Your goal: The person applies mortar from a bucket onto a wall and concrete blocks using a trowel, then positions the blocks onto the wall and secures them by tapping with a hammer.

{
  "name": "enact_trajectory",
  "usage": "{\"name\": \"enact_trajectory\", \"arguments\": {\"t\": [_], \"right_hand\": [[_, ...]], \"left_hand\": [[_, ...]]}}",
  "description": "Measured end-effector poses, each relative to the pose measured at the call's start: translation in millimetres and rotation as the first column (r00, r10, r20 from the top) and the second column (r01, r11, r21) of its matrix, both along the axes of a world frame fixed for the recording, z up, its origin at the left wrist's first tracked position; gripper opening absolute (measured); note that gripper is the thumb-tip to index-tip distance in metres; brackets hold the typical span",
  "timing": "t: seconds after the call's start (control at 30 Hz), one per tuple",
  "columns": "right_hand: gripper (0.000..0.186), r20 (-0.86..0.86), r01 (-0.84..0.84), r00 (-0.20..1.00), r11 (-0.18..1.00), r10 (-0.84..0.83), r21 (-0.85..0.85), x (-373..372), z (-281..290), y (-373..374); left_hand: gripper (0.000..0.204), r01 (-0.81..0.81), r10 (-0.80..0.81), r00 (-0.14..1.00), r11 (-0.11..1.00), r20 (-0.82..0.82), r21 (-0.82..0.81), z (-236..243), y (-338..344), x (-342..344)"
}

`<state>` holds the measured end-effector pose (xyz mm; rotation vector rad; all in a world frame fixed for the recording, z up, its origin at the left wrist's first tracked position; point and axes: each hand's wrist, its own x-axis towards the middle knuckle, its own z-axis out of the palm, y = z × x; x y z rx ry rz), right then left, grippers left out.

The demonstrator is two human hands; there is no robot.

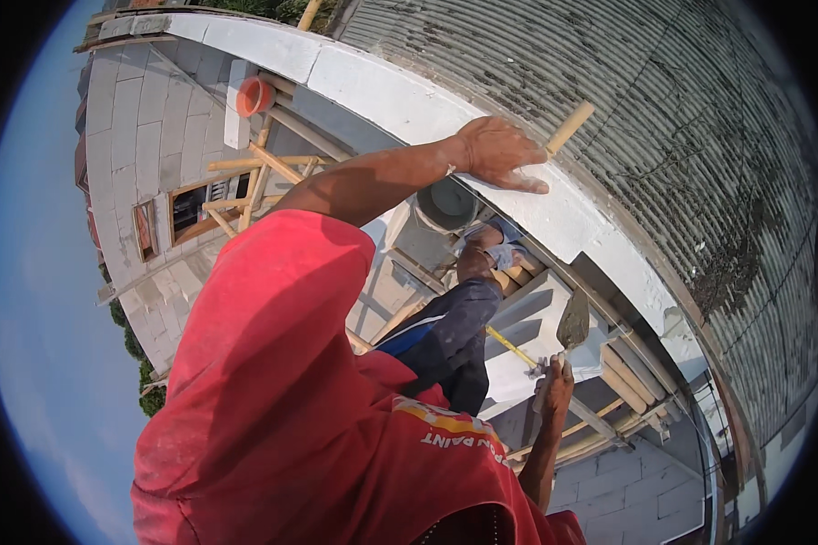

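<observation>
Left hand (500, 153): laid flat, palm down, on the white plastered ledge (400, 100), fingers (527, 182) extended and close together, clamped on nothing. Wooden stick (570, 127) just beyond the hand, toward the corrugated roof (663, 136); contact with the hand cannot be told.

Right hand (554, 386): lower in view, fingers wrapped shut around the handle of a trowel (571, 322). Trowel blade pointed upward from the fist, long axis near vertical, tip aimed toward the underside of the ledge. Blade grey (mortar load, if any, not discernible).

Governing relation: ledge above and ahead of the blade, well apart from it; left hand already on the ledge, right hand the farther of the two.

Below, between both hands: another person's sleeve (445, 336) and gloved hand (495, 250), near a grey bucket (445, 204). Orange bucket (254, 95) farther off along the wall.
</observation>
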<state>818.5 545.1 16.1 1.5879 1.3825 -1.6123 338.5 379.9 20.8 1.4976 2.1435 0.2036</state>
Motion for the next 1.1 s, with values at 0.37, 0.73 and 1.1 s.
{"name": "enact_trajectory", "arguments": {"t": [0.37, 0.73, 1.1], "right_hand": [[0.042, 0.032, -0.062, 0.998, 0.998, 0.061, 0.022, -26.8, 28.6, 1.0], [0.043, -0.081, 0.053, 0.996, 0.997, -0.048, 0.058, -8.2, -7.6, -11.8], [0.046, -0.157, 0.047, 0.987, 0.993, -0.029, 0.112, 15.8, -9.2, -10.5]], "left_hand": [[0.065, -0.017, 0.017, 0.999, 1.000, 0.029, -0.008, -14.1, 3.1, 5.7], [0.059, -0.002, 0.004, 1.000, 0.997, -0.021, 0.079, -12.6, 0.1, 9.2], [0.074, -0.198, 0.246, 0.966, 0.902, 0.081, -0.383, -16.1, 18.5, -8.7]]}}
